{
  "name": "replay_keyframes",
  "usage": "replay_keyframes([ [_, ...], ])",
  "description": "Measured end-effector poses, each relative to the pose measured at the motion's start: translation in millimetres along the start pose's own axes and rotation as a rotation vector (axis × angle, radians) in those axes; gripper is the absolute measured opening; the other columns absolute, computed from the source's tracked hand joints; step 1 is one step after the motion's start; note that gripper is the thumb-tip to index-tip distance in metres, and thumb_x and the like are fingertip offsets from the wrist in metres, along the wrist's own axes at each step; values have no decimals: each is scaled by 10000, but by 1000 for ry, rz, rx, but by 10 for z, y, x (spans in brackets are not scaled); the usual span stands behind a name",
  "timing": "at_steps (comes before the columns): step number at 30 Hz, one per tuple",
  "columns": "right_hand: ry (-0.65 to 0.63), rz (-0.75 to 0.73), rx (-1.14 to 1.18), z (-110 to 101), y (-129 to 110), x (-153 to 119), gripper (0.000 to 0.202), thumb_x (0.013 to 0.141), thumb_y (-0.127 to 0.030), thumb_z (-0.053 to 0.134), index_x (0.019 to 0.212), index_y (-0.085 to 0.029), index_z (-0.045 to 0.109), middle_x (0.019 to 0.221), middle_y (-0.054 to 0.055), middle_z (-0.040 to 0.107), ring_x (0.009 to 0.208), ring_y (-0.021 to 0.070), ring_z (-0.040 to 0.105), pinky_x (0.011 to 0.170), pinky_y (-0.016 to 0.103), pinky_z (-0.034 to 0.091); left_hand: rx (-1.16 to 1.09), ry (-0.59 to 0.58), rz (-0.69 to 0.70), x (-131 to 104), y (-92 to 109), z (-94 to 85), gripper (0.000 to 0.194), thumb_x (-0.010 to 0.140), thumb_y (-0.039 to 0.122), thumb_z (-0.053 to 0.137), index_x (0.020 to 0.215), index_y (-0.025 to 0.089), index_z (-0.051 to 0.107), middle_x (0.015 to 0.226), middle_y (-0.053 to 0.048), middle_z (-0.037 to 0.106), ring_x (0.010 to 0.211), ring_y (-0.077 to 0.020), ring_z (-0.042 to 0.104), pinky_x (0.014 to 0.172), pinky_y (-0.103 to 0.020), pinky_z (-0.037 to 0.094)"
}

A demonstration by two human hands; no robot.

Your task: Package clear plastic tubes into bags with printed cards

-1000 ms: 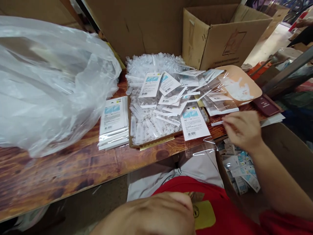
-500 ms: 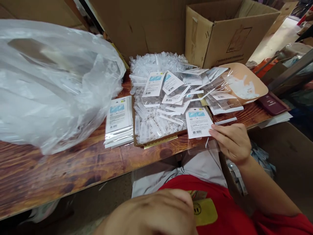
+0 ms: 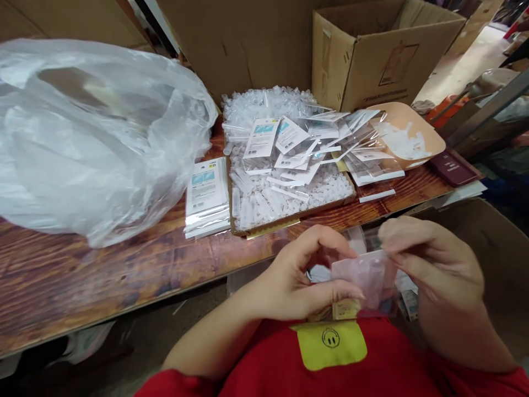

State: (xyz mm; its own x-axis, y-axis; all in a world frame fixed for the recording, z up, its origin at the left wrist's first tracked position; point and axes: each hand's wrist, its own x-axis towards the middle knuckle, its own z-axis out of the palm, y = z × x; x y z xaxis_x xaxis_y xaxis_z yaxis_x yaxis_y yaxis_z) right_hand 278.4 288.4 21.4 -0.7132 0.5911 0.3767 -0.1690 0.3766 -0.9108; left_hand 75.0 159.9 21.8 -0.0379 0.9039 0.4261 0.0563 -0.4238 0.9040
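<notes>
In front of my chest, my left hand (image 3: 308, 275) pinches the left side of a clear plastic packet (image 3: 367, 278) between thumb and fingers. My right hand (image 3: 432, 259) has its thumb and fingertips closed at the packet's upper right edge; motion blurs it a little. What lies inside the packet is hard to make out. Beyond my hands, a shallow cardboard tray (image 3: 295, 215) holds a heap of small clear plastic tubes (image 3: 264, 110). Several bagged printed cards (image 3: 261, 138) lie scattered over the heap.
Left of the tray sit a stack of bagged cards (image 3: 209, 193) and a big translucent plastic bag (image 3: 103, 149). To the right are a peach-coloured bowl (image 3: 433, 140) with white strips, a maroon case (image 3: 454, 168) and an open carton (image 3: 384, 71). A loose white strip (image 3: 377, 196) lies on the wooden table (image 3: 124, 275).
My right hand has brought the packet from the tray's front edge back toward my chest. My left hand has come up and taken hold of its other side.
</notes>
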Motion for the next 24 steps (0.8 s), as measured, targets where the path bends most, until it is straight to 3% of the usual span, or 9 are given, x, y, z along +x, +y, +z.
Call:
replay_keyframes([
  [3, -190, 100, 291, 37, 62, 54, 76, 938, -337, 719, 975, -277, 749, 812, 11, 605, 729, 133, 588, 620, 267, 478, -184, 19, -168, -126, -124, 86, 316, 822, 208, 855, 1024, 209, 612, 948, -12, 608, 793, -94, 612, 638, -156, 505],
  [5, -231, 130, 371, 53, 125, 53, 112, 901, -342, 764, 993, -278, 751, 827, 5, 600, 702, 116, 577, 601, 250, 473, -221, 44, -209, -172, -179, 90, 289, 834, 206, 841, 1039, 214, 637, 985, -18, 602, 827, -96, 603, 640, -152, 493],
  [9, -253, 102, 364, 58, 187, 53, 87, 906, -281, 752, 992, -267, 745, 831, 6, 604, 708, 113, 579, 608, 242, 474, -179, -28, -214, -110, -195, -2, 221, 861, 207, 810, 1056, 202, 708, 1028, -51, 643, 923, -135, 625, 778, -222, 527],
  [13, -304, 17, 240, 37, 180, 120, 37, 929, -253, 723, 924, -218, 734, 801, 17, 618, 732, 118, 577, 651, 251, 477, -103, -112, -175, 30, -171, -85, 64, 881, 195, 784, 938, 175, 761, 874, -38, 680, 846, -128, 618, 808, -251, 507],
  [15, -300, -12, 179, 29, 185, 143, 65, 928, -255, 723, 888, -203, 722, 791, 17, 619, 726, 115, 570, 655, 253, 476, -63, -111, -184, 68, -159, -87, 67, 910, 233, 761, 896, 169, 775, 836, -39, 686, 804, -123, 610, 772, -249, 499],
  [20, -259, -60, 83, 30, 234, 104, 197, 938, -268, 705, 764, -180, 678, 778, 17, 603, 723, 112, 574, 664, 255, 490, 66, -168, -290, 99, -105, -64, 318, 1021, 389, 606, 902, 182, 816, 856, -56, 661, 799, -138, 627, 731, -256, 505],
  [24, -57, 0, 30, 103, 267, 48, 25, 896, -237, 753, 900, -216, 766, 842, 26, 688, 779, 128, 646, 677, 251, 537, 103, -110, -316, 102, -96, -82, 390, 1031, 463, 572, 919, 210, 847, 891, -77, 705, 845, -160, 662, 788, -272, 547],
])
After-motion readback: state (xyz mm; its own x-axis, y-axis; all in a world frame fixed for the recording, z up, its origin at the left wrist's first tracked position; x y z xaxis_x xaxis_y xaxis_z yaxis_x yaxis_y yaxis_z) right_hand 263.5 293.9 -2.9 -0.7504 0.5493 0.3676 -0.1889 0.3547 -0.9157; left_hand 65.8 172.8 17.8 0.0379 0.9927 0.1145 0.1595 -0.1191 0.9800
